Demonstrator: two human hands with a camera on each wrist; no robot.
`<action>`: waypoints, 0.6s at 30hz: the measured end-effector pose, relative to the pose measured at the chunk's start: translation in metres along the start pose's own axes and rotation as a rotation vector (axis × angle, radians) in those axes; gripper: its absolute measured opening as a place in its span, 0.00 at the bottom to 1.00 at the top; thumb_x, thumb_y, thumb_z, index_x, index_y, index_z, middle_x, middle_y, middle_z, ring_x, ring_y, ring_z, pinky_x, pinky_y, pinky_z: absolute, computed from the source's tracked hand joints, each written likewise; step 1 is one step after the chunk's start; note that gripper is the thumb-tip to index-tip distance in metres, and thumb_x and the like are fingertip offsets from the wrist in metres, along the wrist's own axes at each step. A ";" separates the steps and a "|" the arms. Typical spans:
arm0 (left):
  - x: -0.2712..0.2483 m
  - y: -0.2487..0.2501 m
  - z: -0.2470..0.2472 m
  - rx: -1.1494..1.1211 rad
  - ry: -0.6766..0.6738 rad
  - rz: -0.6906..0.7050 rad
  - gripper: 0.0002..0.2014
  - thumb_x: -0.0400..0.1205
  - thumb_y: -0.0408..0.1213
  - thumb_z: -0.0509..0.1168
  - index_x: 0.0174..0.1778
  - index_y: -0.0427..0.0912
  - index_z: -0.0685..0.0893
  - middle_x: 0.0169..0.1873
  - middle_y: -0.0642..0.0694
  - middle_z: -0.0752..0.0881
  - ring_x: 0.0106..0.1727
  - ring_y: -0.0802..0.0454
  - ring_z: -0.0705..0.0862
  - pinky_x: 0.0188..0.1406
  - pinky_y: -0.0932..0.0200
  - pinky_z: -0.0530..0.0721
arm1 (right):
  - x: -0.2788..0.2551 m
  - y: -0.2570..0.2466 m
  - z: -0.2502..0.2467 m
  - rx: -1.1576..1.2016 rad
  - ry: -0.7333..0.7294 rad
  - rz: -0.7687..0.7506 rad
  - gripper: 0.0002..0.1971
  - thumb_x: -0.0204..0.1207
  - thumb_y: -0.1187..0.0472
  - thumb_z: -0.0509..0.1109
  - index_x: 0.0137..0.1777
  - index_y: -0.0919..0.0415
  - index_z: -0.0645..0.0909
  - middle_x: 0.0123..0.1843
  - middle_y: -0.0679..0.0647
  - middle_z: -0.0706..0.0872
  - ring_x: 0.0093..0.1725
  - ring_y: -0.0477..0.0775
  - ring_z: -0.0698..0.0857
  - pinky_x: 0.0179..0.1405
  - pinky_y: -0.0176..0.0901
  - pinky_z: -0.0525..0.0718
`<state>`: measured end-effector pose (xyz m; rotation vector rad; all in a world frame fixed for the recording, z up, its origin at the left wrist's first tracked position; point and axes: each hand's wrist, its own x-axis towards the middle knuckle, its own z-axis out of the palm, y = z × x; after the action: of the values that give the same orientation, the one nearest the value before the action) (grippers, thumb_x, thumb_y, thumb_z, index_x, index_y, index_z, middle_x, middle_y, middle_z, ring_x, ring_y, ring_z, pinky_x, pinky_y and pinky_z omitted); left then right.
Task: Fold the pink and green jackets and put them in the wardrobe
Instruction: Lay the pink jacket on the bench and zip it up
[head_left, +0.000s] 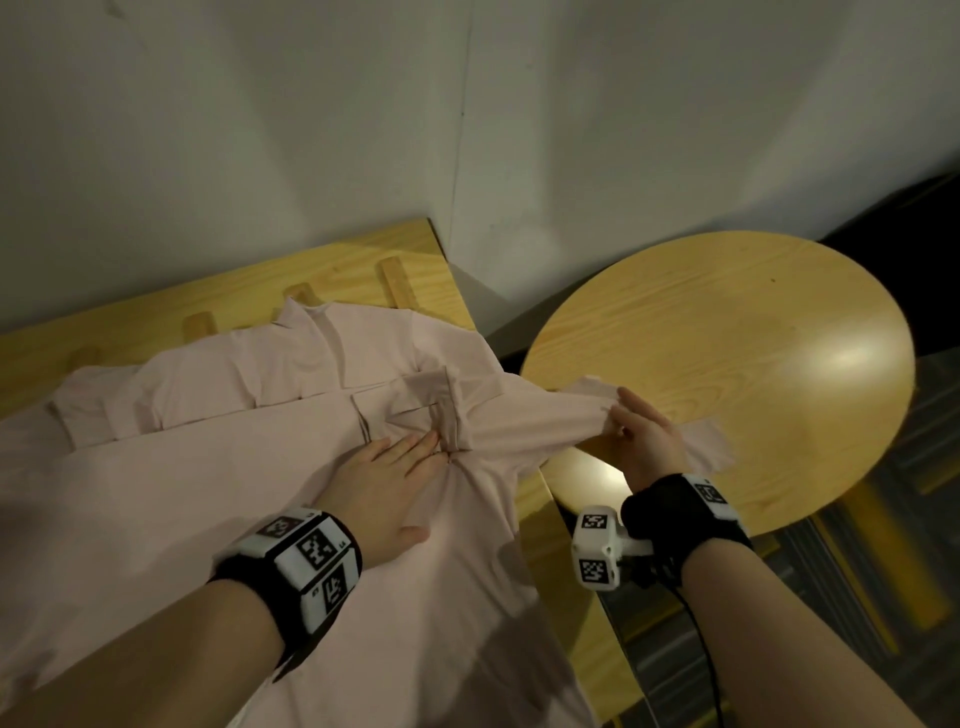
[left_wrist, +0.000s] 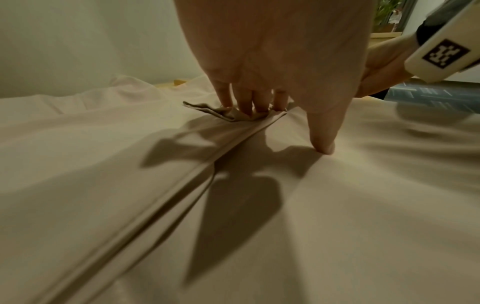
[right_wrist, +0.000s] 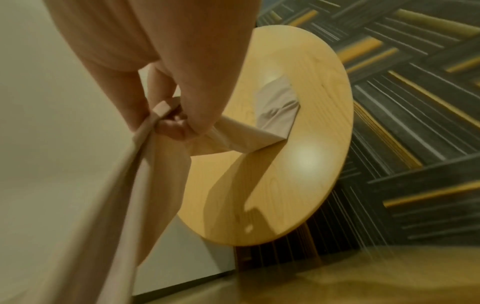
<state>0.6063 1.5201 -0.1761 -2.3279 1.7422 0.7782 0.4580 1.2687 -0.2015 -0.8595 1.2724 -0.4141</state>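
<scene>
Pressing one pink jacket (head_left: 218, 467), left hand (head_left: 382, 486) flat; right hand (head_left: 641, 441) grips its sleeve (head_left: 545, 421)

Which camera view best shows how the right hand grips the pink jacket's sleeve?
The right wrist view: the right hand has fingers curled round the bunched pale pink jacket sleeve above the round wooden table. The head view shows only the hand's back; the left wrist view shows just its edge.

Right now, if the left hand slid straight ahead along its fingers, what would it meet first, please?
The left hand lies flat on the pink jacket, fingertips at a bunched fold near the shoulder. Sliding on, it would likely push into that fold first; beyond lies more jacket.
</scene>
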 end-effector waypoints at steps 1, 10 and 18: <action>0.000 -0.001 0.000 0.002 0.000 0.002 0.39 0.81 0.59 0.53 0.82 0.50 0.41 0.83 0.50 0.40 0.83 0.57 0.42 0.79 0.58 0.42 | 0.001 0.000 0.000 0.019 -0.007 0.002 0.22 0.76 0.77 0.63 0.70 0.65 0.74 0.64 0.70 0.78 0.60 0.69 0.81 0.62 0.64 0.80; -0.001 -0.003 0.000 0.021 0.011 0.022 0.39 0.81 0.61 0.52 0.82 0.51 0.41 0.83 0.51 0.39 0.83 0.58 0.43 0.79 0.59 0.45 | 0.002 0.010 -0.006 -0.094 -0.064 0.081 0.23 0.74 0.77 0.65 0.67 0.58 0.78 0.50 0.59 0.81 0.42 0.56 0.85 0.28 0.36 0.86; -0.001 -0.004 0.000 0.024 0.016 0.036 0.39 0.81 0.61 0.52 0.82 0.52 0.42 0.83 0.51 0.39 0.83 0.58 0.43 0.77 0.61 0.48 | 0.011 0.009 -0.019 0.043 0.009 0.088 0.28 0.73 0.81 0.62 0.74 0.67 0.70 0.59 0.67 0.79 0.41 0.58 0.84 0.33 0.39 0.84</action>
<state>0.6099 1.5227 -0.1764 -2.2996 1.7951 0.7413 0.4417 1.2605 -0.2169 -0.7632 1.3008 -0.3739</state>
